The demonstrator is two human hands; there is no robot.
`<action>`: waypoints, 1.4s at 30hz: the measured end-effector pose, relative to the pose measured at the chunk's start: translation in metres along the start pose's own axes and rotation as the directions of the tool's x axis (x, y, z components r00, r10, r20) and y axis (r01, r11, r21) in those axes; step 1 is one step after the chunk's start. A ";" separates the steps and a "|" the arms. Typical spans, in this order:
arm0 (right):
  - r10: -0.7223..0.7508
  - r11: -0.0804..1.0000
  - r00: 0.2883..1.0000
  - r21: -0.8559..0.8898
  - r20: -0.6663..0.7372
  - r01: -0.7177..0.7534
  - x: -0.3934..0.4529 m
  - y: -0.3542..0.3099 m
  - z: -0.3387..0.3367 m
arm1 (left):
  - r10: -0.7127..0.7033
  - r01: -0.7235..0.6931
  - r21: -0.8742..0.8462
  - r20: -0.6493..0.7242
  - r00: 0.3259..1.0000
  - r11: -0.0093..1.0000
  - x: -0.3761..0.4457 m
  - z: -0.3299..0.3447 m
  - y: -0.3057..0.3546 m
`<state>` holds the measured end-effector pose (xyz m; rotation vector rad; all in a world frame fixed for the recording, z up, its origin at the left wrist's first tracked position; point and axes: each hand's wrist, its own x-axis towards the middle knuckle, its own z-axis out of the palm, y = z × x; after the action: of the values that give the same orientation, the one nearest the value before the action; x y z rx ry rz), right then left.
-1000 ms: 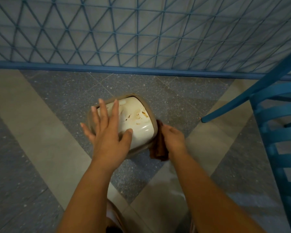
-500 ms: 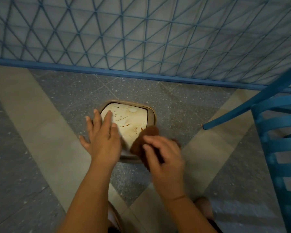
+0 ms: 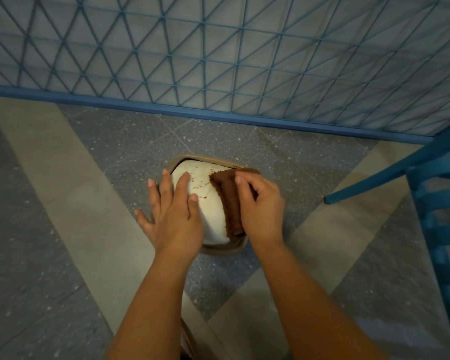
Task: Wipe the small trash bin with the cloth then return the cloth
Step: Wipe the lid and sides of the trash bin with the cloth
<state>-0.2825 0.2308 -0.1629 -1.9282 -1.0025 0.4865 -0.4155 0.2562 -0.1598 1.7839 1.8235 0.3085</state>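
The small trash bin (image 3: 208,201) stands on the floor at the centre of the head view, cream with brown stains on top and a tan rim around it. My left hand (image 3: 172,214) rests flat on its left side with straight fingers. A folded brown cloth (image 3: 227,201) lies along the bin's right side. My right hand (image 3: 260,206) grips that cloth, fingers curled over it, and presses it onto the bin. The bin's near right corner is hidden under the cloth and hand.
A blue lattice fence (image 3: 218,61) with a blue base rail runs across the back. A blue slatted chair (image 3: 442,203) stands at the right, one leg tip close to the bin. The floor (image 3: 63,229) is grey speckled tile with beige bands.
My right hand has carried the cloth from the bin's near edge up along its right side. The left hand slid a little towards the near left part of the bin.
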 end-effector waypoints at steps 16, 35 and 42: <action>0.365 0.872 0.930 0.360 -0.029 -0.331 -0.009 0.023 -0.003 | 0.046 -0.046 0.000 0.018 0.999 0.999 0.001 0.002 0.002; 0.394 0.882 0.918 0.305 -0.054 -0.360 -0.024 0.036 -0.006 | 0.076 -0.076 0.041 -0.002 0.997 0.996 0.001 0.005 0.000; 0.410 0.893 0.910 0.178 0.056 -0.413 -0.052 0.050 -0.008 | 0.065 -0.064 0.067 -0.019 0.998 0.996 0.000 0.006 0.003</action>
<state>-0.2850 0.1705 -0.2037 -1.9672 -0.5277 0.8093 -0.4103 0.2550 -0.1631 1.8945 1.8129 0.2958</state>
